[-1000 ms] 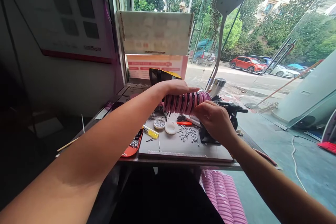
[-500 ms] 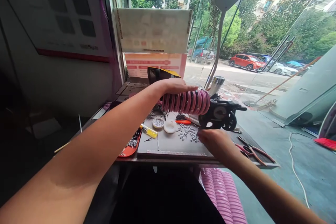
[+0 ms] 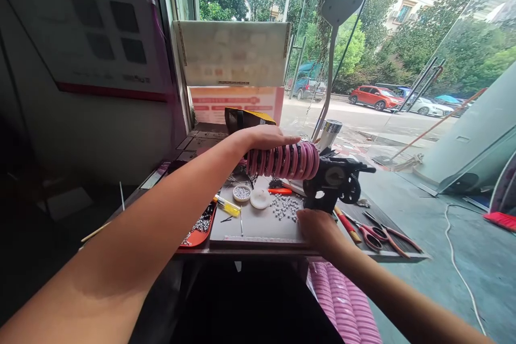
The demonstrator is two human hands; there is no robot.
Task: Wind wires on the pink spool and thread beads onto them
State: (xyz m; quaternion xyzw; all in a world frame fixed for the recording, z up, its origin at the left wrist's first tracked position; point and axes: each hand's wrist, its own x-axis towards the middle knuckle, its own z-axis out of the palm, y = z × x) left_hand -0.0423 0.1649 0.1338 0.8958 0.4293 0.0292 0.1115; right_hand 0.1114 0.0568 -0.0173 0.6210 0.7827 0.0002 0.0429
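Note:
My left hand [image 3: 268, 137] lies flat with its fingers stretched out on top of a roll of pink rings [image 3: 287, 161], which juts out from a small black machine [image 3: 334, 183] on the table. My right hand [image 3: 320, 228] is low on the grey work mat [image 3: 258, 223], fingers curled near a scatter of small silver beads [image 3: 284, 205]; what it holds, if anything, is hidden.
An orange tray [image 3: 199, 226] with beads, a yellow tube [image 3: 228, 206], a bead dish [image 3: 242, 192], a white lid [image 3: 260, 199], an orange tool [image 3: 281, 191], pliers [image 3: 377, 234] and a red-handled tool [image 3: 346, 224] lie on the table. Pink ribbed material [image 3: 342, 301] hangs below.
My right hand has dropped from the end of the pink roll down to the mat by the beads. The left hand has stayed on the roll.

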